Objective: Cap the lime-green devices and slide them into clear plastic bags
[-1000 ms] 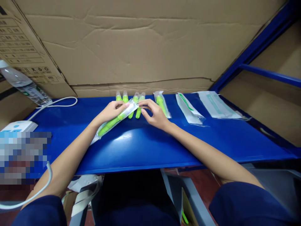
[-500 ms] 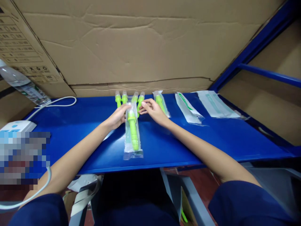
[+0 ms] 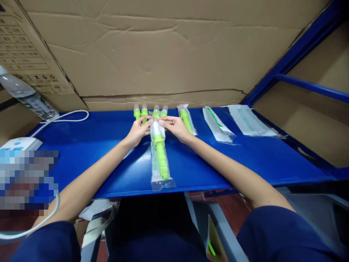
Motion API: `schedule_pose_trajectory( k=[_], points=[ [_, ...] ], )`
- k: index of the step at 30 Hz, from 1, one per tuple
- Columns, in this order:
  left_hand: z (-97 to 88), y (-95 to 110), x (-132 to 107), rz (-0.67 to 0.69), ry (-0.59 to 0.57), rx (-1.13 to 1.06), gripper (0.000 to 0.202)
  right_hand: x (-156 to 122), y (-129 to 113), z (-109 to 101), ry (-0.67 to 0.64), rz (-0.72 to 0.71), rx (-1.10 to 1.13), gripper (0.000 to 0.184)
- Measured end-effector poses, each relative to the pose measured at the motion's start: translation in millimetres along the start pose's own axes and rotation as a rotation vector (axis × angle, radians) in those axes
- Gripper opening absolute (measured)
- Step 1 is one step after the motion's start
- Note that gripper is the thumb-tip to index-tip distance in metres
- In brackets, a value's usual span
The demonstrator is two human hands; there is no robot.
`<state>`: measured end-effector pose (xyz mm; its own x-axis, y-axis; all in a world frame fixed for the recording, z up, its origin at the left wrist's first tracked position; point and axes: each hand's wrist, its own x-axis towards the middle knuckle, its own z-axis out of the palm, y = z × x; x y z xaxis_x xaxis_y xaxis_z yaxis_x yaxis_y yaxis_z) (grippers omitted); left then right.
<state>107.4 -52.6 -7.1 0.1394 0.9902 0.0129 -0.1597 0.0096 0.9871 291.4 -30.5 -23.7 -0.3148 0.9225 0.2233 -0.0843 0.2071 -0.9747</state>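
A clear plastic bag [image 3: 156, 182] with a bright green, clear-capped stick [image 3: 161, 156] inside lies lengthwise between my hands, its far end away from me. My left hand [image 3: 138, 131] pinches the left corner of that far end. On the right corner, my right hand [image 3: 176, 127] has its thumb and fingers closed as well. Just beyond my fingers stand several loose green sticks [image 3: 137, 112] with clear caps, partly hidden by the hands. Right of my right hand is another bagged green stick [image 3: 185, 119].
Flat packets, a white-and-green bag [image 3: 219, 127] and a wider one [image 3: 251, 122], lie on the right of the blue table [image 3: 196, 171]. At left are a water bottle [image 3: 29, 96], a power strip [image 3: 23, 143] and a white cable [image 3: 73, 112]. Cardboard [image 3: 163, 54] walls the back.
My right hand has come left and closed on the far end of the bag. The bag and stick have shifted slightly right and nearer to me, with my left hand still on it.
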Motion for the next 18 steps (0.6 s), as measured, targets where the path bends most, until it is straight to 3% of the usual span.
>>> schedule_pose_trajectory(
  k=[6,13,18],
  points=[
    [-2.9,-3,1,0.082,-0.042,-0.012,0.028,-2,-2,1,0.039,0.008,0.079,0.053],
    [0.0,-10,3,0.205,-0.015,0.055,0.029,1,1,-2,0.127,-0.019,0.123,0.029],
    [1.0,-7,2,0.199,0.018,0.039,0.022,3,-3,-2,0.063,-0.083,0.034,0.017]
  ],
)
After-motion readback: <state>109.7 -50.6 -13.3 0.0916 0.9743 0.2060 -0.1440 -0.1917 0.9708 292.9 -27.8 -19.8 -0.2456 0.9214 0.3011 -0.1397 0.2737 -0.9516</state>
